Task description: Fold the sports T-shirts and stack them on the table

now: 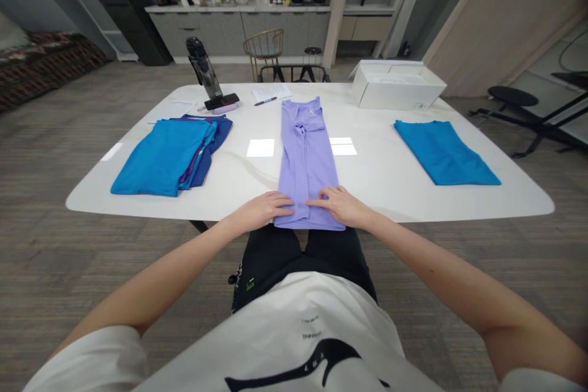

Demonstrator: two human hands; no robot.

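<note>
A lavender garment point(294, 159) lies folded into a long strip on the white table, with its near hem hanging slightly over the front edge. It has a small pale logo near its far end; whether it is a shirt or something else I cannot tell. My left hand point(263, 211) rests on its lower left side, fingers stretched flat over the cloth. On the lower right, my right hand point(344, 206) touches the fabric, its index finger stretched toward the middle and the other fingers partly bent. Neither hand grips the cloth.
The white table point(372, 190) holds a stack of blue and purple folded clothes point(160, 156) at left and a folded blue garment point(445, 153) at right. Farther back are a black handheld vacuum point(206, 76), a pen point(265, 101), paper point(275, 92) and a white box point(395, 84).
</note>
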